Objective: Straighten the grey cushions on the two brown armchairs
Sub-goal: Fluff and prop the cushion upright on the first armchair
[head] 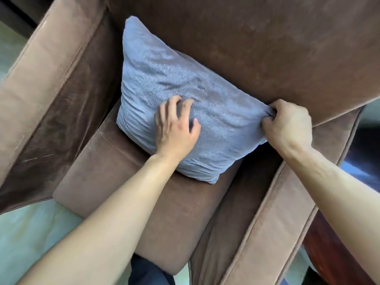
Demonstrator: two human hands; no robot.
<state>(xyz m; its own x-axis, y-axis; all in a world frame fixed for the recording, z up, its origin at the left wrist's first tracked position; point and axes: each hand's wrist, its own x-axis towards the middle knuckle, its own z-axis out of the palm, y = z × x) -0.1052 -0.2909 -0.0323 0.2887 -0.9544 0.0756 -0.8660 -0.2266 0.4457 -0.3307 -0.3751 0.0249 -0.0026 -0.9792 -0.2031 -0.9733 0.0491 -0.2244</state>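
cushion (181, 95) leans on the armchair (267, 48) backrest, its lower edge on the seat under both hands. right hand (287, 122) is closed in a pinch on the near corner, fabric bunched between thumb and fingers, likely to pull that corner out square. left hand (174, 128) lies on the cushion face, fingers spread and slightly curled, holding nothing, probably pressing to steady or smooth it. cover is creased beyond the left fingers. second armchair not in view.

No text, label, brand or number can be read anywhere in this view, on any surface
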